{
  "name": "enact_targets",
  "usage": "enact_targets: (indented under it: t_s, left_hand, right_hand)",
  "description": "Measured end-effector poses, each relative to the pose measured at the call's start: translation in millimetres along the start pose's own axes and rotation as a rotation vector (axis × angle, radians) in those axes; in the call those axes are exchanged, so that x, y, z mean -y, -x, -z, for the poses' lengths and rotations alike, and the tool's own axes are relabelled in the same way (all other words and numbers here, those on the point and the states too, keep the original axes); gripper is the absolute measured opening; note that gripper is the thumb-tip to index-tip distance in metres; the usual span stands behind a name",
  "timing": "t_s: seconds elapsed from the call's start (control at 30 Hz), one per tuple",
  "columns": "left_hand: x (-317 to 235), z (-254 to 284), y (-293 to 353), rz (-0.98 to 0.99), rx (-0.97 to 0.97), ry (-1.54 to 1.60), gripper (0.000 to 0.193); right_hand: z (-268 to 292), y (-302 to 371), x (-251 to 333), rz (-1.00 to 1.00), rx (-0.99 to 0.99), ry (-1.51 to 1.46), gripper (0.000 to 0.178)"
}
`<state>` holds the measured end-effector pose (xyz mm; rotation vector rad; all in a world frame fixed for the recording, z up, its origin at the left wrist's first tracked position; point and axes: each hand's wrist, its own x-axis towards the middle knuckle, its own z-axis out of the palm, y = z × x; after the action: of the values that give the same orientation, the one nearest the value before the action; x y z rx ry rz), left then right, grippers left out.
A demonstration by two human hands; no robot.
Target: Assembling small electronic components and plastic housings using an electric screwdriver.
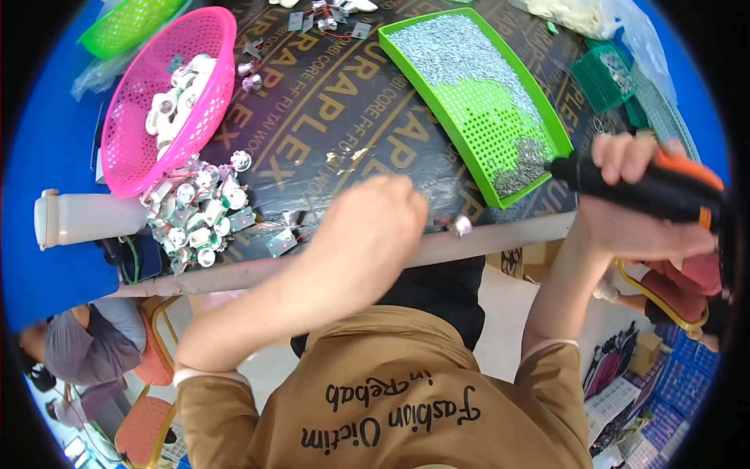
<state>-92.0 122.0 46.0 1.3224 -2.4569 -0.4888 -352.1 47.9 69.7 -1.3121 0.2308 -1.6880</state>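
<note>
My right hand (637, 199) is wrapped round a black and orange electric screwdriver (625, 184). Its tip points left, over the near right corner of a green perforated tray (461, 144). Dark small screws (525, 160) lie heaped in that corner, and many silvery small pieces (453, 47) cover the tray's far part. My left hand (379, 227) is closed at the table's near edge, its fingers curled under and partly hidden; what they hold cannot be made out. Close to it lie a small silvery lamp part (462, 226) with wires and a small circuit board (281, 242).
A pink basket (215, 78) with white parts leans at the left, beside a pile of wired lamp parts (199, 207). A pale translucent container (86, 221) lies left of them. Green baskets (601, 78) and a plastic bag (648, 39) sit at the far right. People sit nearby.
</note>
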Motion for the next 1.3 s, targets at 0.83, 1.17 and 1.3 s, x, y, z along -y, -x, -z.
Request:
enact_targets:
  t_s: [0.83,1.17,1.3]
  left_hand:
    - [-1,-49,9,0.193,-0.325,0.226,0.057]
    - [17,-39,14,0.176,-0.39,0.212,0.053]
    - [30,-31,23,0.243,-0.384,0.145,0.055]
  right_hand:
    - [46,-40,-75,-0.103,-0.022,0.207,0.097]
    - [53,-41,-70,-0.099,0.058,0.176,0.1]
    - [54,-42,-68,-0.116,0.128,0.111,0.102]
